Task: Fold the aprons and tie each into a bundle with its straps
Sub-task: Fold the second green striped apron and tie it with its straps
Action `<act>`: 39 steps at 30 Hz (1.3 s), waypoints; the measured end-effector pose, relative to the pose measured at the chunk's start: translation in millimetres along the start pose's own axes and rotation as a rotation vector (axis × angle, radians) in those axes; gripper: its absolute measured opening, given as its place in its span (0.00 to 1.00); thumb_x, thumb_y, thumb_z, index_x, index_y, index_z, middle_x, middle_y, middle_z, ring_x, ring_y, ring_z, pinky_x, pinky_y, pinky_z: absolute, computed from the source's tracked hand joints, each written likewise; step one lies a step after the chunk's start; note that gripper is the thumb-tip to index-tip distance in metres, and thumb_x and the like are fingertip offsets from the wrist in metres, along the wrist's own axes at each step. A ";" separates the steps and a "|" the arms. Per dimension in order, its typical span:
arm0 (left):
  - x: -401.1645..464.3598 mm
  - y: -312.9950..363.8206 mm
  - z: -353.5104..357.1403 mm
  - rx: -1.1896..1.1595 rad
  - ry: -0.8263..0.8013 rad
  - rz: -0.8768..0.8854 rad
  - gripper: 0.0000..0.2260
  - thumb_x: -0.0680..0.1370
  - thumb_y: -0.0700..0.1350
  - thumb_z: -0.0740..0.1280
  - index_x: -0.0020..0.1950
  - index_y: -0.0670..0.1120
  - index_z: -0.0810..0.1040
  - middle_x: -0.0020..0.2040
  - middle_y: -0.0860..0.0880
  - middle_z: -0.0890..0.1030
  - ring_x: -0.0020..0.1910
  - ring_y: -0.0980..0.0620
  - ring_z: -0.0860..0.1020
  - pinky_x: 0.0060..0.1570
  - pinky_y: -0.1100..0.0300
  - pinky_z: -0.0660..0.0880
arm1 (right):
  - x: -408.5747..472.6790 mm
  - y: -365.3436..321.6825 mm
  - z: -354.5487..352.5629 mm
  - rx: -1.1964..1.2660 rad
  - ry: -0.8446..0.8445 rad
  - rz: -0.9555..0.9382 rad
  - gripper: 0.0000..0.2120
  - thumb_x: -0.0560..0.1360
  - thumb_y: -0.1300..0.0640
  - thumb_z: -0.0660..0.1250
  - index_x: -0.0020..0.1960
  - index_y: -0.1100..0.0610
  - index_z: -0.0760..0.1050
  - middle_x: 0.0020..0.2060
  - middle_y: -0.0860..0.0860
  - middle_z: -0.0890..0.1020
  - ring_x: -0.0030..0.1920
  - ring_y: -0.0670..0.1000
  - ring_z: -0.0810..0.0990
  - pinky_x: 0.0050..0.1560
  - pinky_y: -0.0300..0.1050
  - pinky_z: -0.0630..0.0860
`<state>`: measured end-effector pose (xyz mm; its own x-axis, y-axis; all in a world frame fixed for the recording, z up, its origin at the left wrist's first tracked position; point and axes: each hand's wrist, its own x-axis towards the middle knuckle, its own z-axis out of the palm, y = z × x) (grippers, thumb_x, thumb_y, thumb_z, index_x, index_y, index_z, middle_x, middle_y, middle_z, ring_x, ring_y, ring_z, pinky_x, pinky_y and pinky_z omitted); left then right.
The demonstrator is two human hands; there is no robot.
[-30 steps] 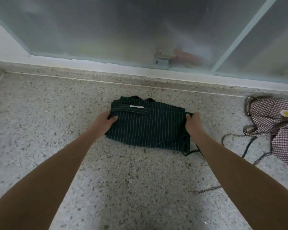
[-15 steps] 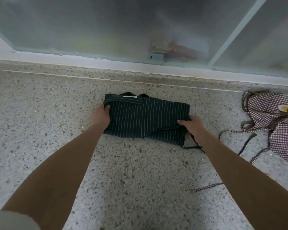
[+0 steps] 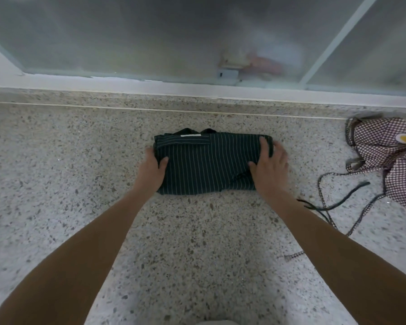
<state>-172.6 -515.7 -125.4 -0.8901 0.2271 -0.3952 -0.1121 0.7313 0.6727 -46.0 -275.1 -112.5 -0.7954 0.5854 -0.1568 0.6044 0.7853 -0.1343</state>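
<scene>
A dark green pinstriped apron [image 3: 209, 165] lies folded into a flat rectangle on the speckled floor, a white label near its far left edge. My left hand [image 3: 151, 168] holds its left edge, thumb on top and fingers tucked under the cloth. My right hand [image 3: 271, 164] lies on the right end with fingers spread flat, pressing the fabric down. A dark strap [image 3: 338, 200] from this apron trails on the floor to the right, behind my right forearm.
A maroon checked apron [image 3: 389, 156] lies crumpled at the right, its thin checked strap [image 3: 359, 221] looping toward me. A white sill [image 3: 127, 84] and frosted glass panels run along the far side of the terrazzo floor [image 3: 56, 172].
My right hand let go of the right edge and now lies flat on top of the apron's right end. The fold looks flatter and tidier. My left hand stays on the left edge.
</scene>
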 end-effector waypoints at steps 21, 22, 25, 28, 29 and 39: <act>24.5 9.1 4.5 0.598 -0.099 0.138 0.30 0.82 0.53 0.51 0.77 0.45 0.38 0.65 0.37 0.67 0.54 0.40 0.75 0.47 0.51 0.73 | 26.6 -59.0 11.5 -0.090 -0.671 -0.193 0.58 0.62 0.29 0.69 0.71 0.38 0.26 0.71 0.46 0.25 0.72 0.62 0.28 0.64 0.79 0.49; 22.7 8.7 4.4 0.595 -0.083 0.141 0.30 0.82 0.53 0.51 0.77 0.44 0.38 0.66 0.38 0.67 0.54 0.40 0.75 0.45 0.51 0.72 | 26.8 -59.9 11.1 -0.091 -0.671 -0.188 0.59 0.62 0.29 0.69 0.71 0.38 0.26 0.71 0.46 0.25 0.72 0.62 0.28 0.63 0.79 0.50; 15.7 2.0 -1.5 0.573 -0.007 0.137 0.32 0.81 0.55 0.56 0.77 0.44 0.43 0.69 0.40 0.63 0.56 0.41 0.74 0.42 0.52 0.72 | 27.4 -62.7 9.7 -0.082 -0.671 -0.171 0.59 0.61 0.30 0.70 0.71 0.37 0.27 0.71 0.45 0.26 0.73 0.62 0.29 0.63 0.79 0.51; 6.3 -5.0 -9.7 0.475 0.079 0.058 0.35 0.77 0.58 0.62 0.75 0.42 0.51 0.66 0.37 0.63 0.62 0.39 0.68 0.54 0.48 0.72 | 27.5 -66.1 8.8 -0.085 -0.686 -0.158 0.60 0.61 0.31 0.71 0.72 0.38 0.27 0.71 0.46 0.25 0.72 0.62 0.28 0.62 0.80 0.51; 4.0 -5.3 -9.9 0.452 0.087 0.032 0.34 0.76 0.58 0.64 0.73 0.40 0.55 0.64 0.37 0.65 0.62 0.38 0.68 0.57 0.47 0.70 | 27.1 -67.0 8.2 -0.087 -0.691 -0.155 0.60 0.61 0.31 0.71 0.72 0.38 0.27 0.71 0.46 0.25 0.72 0.62 0.28 0.62 0.80 0.51; -7.0 19.4 -9.6 -0.328 -0.140 -0.108 0.23 0.75 0.44 0.70 0.68 0.44 0.69 0.63 0.45 0.76 0.59 0.46 0.75 0.56 0.54 0.74 | 26.9 -67.7 9.3 -0.097 -0.680 -0.148 0.61 0.60 0.30 0.71 0.72 0.38 0.27 0.71 0.46 0.25 0.72 0.62 0.28 0.62 0.80 0.52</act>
<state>-172.8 -509.3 -103.5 -0.7988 0.2627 -0.5413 -0.3579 0.5157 0.7784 -107.9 -314.4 -116.7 -0.6452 0.2399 -0.7254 0.4604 0.8797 -0.1186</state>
